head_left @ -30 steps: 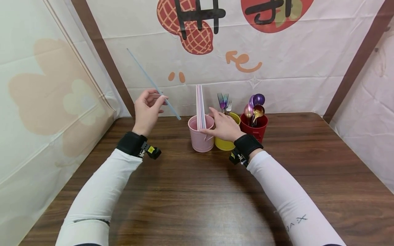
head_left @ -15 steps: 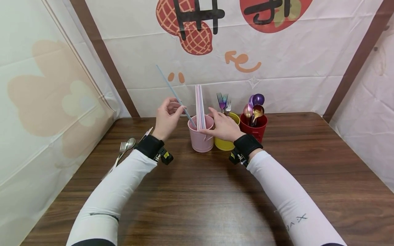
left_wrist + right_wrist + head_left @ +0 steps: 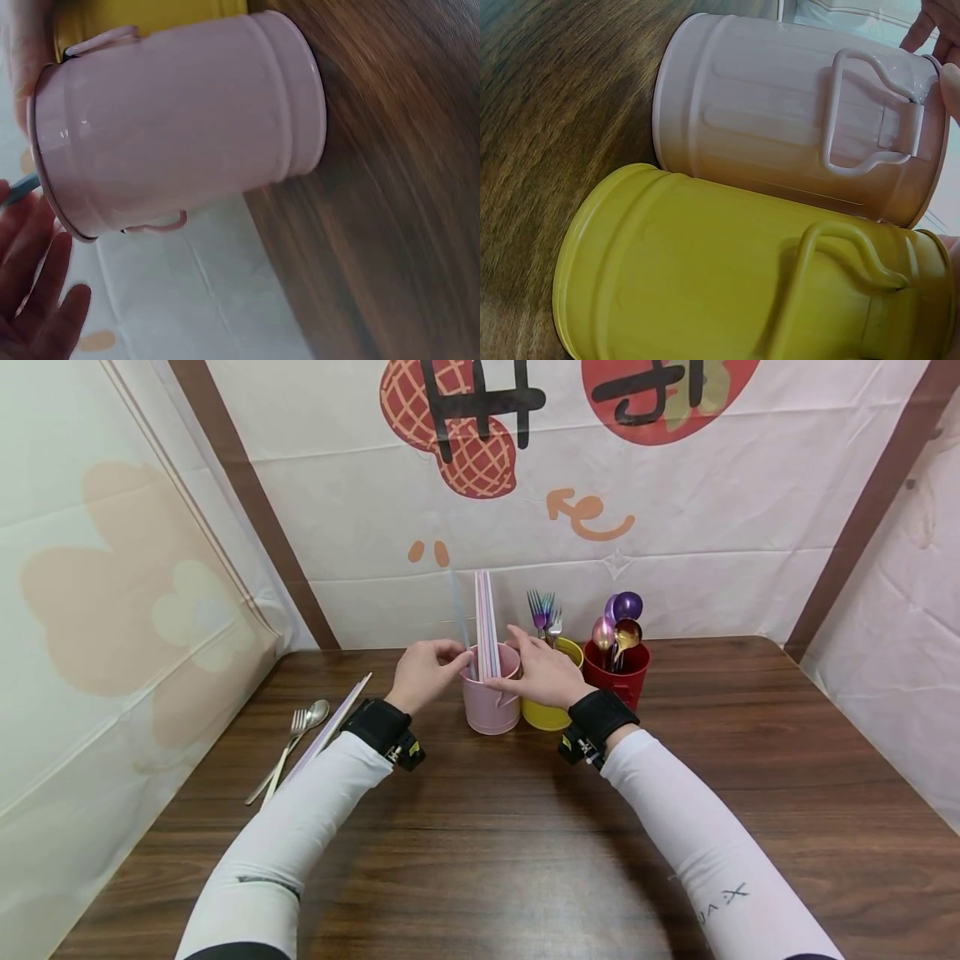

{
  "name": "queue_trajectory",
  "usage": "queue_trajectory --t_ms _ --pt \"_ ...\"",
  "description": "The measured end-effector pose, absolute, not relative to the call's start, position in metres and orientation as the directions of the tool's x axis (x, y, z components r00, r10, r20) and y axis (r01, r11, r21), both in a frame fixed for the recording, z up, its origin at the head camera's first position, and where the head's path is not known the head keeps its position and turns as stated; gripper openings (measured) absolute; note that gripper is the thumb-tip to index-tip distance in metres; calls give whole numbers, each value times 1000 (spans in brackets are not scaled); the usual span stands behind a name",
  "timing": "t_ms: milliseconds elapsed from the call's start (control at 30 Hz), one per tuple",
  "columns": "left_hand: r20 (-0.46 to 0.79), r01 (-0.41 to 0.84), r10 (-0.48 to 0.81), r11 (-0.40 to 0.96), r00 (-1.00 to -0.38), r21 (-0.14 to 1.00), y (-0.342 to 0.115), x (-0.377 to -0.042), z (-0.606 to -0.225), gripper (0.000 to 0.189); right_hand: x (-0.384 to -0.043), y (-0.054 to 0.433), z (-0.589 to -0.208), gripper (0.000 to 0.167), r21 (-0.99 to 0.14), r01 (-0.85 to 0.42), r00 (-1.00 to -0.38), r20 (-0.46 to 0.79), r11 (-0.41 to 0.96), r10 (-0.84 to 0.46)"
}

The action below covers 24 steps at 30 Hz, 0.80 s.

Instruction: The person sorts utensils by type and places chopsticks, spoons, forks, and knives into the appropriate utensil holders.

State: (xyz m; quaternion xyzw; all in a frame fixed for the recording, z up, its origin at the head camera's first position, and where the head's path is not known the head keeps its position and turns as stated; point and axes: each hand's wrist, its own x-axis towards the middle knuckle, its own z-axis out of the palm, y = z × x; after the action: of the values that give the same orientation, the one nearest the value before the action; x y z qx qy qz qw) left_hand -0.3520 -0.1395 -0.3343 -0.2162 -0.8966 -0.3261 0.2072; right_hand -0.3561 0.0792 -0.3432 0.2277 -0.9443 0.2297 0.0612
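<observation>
My left hand [image 3: 431,672] pinches a light blue chopstick [image 3: 460,610] between thumb and fingers. The chopstick stands nearly upright, its lower end inside the pink bucket [image 3: 491,710]. Several pale striped chopsticks [image 3: 487,622] stand together in that bucket. My right hand [image 3: 550,672] lies across the gap between the pink bucket and the yellow bucket [image 3: 546,717], its thumb at the pink rim and its fingers spread. In the left wrist view, left fingers [image 3: 45,285] and the blue chopstick [image 3: 22,187] show beside the pink rim.
Forks [image 3: 542,610] stand in the yellow bucket. Right of it, a red bucket [image 3: 630,685] holds several spoons [image 3: 627,606]. On the table's left lie a fork [image 3: 298,722], a spoon [image 3: 318,710] and pinkish chopsticks [image 3: 352,697]. A printed cloth wall [image 3: 337,543] rises behind.
My left hand has moved right and down, bringing the blue chopstick from the air at the left into the pink bucket and more upright. The right hand has stayed in place.
</observation>
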Motion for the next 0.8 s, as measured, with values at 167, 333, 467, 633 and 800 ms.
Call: queue_trajectory --t_ms 167,333,467,633,800 --pt "471 474 297 821 -831 319 -141 -350 -332 27 -356 80 -343 99 -404 -459 -888 221 791 -403" --pt "464 474 308 829 -831 298 -147 -349 -331 26 -356 80 -343 101 -405 -458 -889 217 791 -404" --pt "481 472 292 825 -827 310 -156 -348 -332 25 -356 79 -343 100 -405 -456 -890 219 792 -400" --pt "471 434 250 836 -846 335 -174 -345 -333 26 -355 79 -343 99 -405 -453 -891 216 794 -399" --pt "454 375 197 860 -869 346 -199 -343 -336 26 -356 79 -342 98 -409 -452 -892 216 793 -397"
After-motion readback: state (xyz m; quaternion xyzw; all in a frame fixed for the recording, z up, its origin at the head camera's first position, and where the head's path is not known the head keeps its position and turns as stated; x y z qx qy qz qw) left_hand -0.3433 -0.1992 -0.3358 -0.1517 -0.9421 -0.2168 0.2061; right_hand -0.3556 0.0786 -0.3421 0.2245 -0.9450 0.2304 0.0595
